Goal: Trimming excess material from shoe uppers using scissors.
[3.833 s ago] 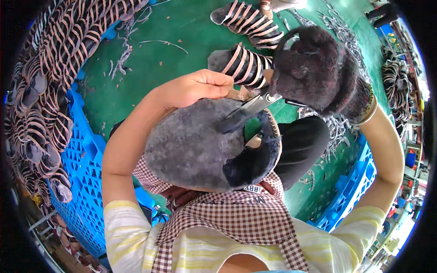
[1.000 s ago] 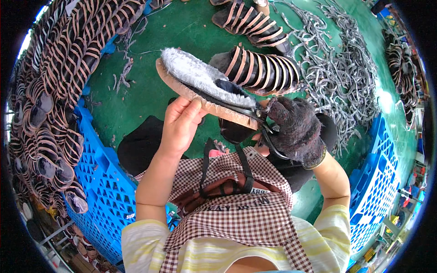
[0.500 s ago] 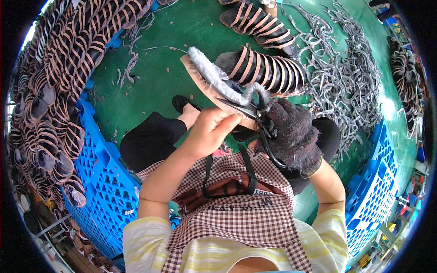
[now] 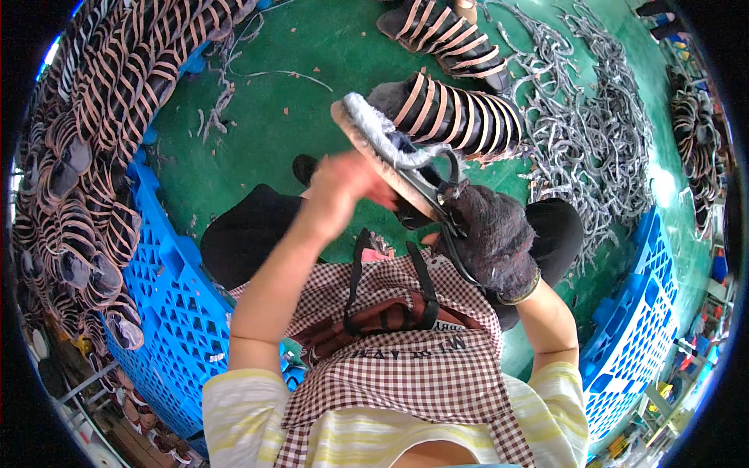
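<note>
In front of my lap, my right hand (image 4: 493, 238), in a dark grey knitted glove, is closed round one end of a fur-lined shoe (image 4: 381, 134). The shoe has fluffy grey lining, a tan sole edge and black strap-like parts near the glove. Tilted, its free end points up and to the left. A dark curved piece shows below the glove; whether it belongs to the shoe or is a tool, I cannot tell. My bare left hand (image 4: 343, 191) is beside the sole's lower edge, its fingers smeared by motion, so their grip does not show.
Nested shoe parts with tan edges (image 4: 449, 113) lie ahead on the green floor, beside a heap of grey furry strips (image 4: 593, 132). More stacks (image 4: 117, 101) fill the left, above a blue plastic pallet (image 4: 175, 288). Another blue pallet (image 4: 636, 312) stands at right.
My left hand has moved from pinching the sole edge into a blurred motion slightly up. The shoe has shifted a little to the right and down with my gloved right hand.
</note>
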The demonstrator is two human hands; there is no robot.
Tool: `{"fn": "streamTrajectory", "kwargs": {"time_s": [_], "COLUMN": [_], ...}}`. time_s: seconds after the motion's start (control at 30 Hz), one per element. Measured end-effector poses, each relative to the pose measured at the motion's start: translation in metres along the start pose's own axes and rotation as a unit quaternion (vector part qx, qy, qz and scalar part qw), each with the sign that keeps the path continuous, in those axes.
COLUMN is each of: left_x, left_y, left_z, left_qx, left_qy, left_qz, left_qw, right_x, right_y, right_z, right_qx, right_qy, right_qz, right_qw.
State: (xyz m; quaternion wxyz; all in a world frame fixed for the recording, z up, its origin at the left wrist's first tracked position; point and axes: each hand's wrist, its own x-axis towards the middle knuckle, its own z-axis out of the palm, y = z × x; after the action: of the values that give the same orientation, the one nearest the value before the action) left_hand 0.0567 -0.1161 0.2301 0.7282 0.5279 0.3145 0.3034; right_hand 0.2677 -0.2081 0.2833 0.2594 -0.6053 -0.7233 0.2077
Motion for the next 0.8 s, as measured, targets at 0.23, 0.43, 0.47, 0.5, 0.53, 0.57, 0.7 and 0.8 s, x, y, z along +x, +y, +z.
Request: {"fn": "streamTrajectory", "kwargs": {"time_s": [0.23, 0.43, 0.47, 0.5, 0.53, 0.57, 0.7, 0.8], "left_x": [0.022, 0.014, 0.013, 0.013, 0.012, 0.012, 0.006, 0.006], "left_y": [0.020, 0.017, 0.018, 0.019, 0.019, 0.019, 0.017, 0.016], "left_z": [-0.007, -0.002, -0.002, -0.002, -0.002, -0.002, 0.014, 0.010], "left_qx": [-0.187, -0.236, -0.234, -0.231, -0.231, -0.221, -0.086, 0.021], "left_qy": [0.087, 0.002, -0.002, -0.006, -0.008, -0.036, -0.020, -0.011], "left_qz": [-0.037, -0.061, -0.062, -0.062, -0.062, -0.058, -0.055, -0.027], "left_qw": [0.978, 0.970, 0.970, 0.971, 0.971, 0.973, 0.995, 0.999], "right_x": [-0.014, -0.014, -0.014, -0.015, -0.014, -0.012, -0.003, -0.014], "right_y": [0.004, 0.006, 0.006, 0.006, 0.007, 0.009, 0.006, 0.018], "right_z": [0.014, 0.012, 0.009, 0.007, 0.007, 0.006, 0.003, 0.007], "right_qx": [0.013, 0.040, 0.013, -0.013, -0.014, -0.043, -0.072, 0.070], "right_qy": [0.028, 0.033, 0.019, 0.004, 0.005, 0.033, 0.043, -0.026], "right_qz": [-0.006, 0.003, 0.008, 0.012, 0.013, -0.010, -0.018, 0.011], "right_qw": [1.000, 0.999, 1.000, 1.000, 1.000, 0.998, 0.996, 0.997]}}
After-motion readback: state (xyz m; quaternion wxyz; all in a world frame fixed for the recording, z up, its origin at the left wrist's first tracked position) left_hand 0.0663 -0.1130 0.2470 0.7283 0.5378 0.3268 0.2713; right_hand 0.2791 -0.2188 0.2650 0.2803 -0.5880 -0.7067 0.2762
